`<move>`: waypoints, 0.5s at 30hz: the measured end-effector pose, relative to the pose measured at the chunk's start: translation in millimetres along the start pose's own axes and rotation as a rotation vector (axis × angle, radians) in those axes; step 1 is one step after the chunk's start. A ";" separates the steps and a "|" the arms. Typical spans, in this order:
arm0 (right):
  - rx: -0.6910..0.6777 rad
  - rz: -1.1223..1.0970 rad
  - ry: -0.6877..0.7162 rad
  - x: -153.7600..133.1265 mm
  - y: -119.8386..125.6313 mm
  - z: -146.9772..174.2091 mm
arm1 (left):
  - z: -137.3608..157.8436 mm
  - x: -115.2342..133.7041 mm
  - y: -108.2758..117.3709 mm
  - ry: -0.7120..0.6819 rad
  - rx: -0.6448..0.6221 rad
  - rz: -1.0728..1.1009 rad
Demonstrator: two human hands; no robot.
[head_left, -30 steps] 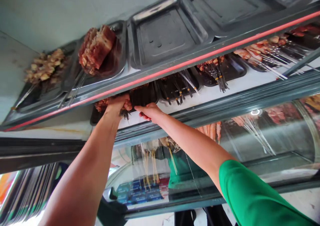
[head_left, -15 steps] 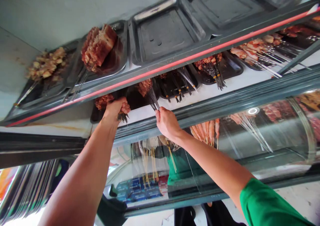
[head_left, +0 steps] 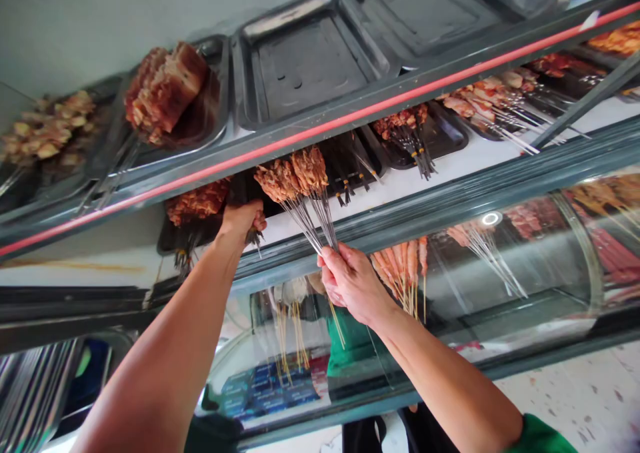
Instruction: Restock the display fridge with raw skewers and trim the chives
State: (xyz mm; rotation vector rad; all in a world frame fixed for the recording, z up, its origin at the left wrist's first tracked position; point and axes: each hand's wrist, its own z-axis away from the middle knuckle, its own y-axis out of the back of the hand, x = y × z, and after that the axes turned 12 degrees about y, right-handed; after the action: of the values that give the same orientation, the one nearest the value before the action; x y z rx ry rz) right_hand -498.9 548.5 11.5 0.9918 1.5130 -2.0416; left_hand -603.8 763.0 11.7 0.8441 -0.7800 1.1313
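Note:
In the lower shelf of the glass case, my left hand point(head_left: 245, 219) is closed round a bunch of skewers, whose dark ends point(head_left: 255, 239) stick out below the fist. The upper part of that bunch is hidden. Nearer to me, my right hand point(head_left: 355, 283) is closed on the bare metal ends of a fan of meat skewers point(head_left: 293, 176), their reddish-brown meat pointing up under the shelf edge. Left of my left hand, more meat skewers point(head_left: 197, 201) lie in a dark tray point(head_left: 164, 233).
A red-edged shelf point(head_left: 320, 134) runs just above my hands. It bears a bare metal tray point(head_left: 315, 69) and a big chunk of meat point(head_left: 165, 93). More skewers point(head_left: 405, 129) lie to the right. Below is curved glass point(head_left: 450, 319) with skewers behind it.
My right hand has drawn its skewers down and toward me, and more meat on them shows now. My left hand stays closed in nearly the same place. The view has shifted right.

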 end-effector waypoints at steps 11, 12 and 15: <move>0.061 0.327 0.118 -9.1 16.1 7.6 | -16.4 14.0 -10.2 -0.018 0.161 -0.213; 0.069 0.362 0.130 -9.6 17.0 8.4 | -21.0 15.3 -9.6 -0.013 0.188 -0.248; 0.076 0.365 0.140 -10.6 15.7 7.8 | -36.0 16.3 -9.6 -0.005 0.205 -0.284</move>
State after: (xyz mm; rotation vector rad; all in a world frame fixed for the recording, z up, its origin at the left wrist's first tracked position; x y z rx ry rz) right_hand -483.4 535.2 10.4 1.3543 1.2168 -1.8110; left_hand -587.0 799.7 7.2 1.0929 -0.5328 0.9648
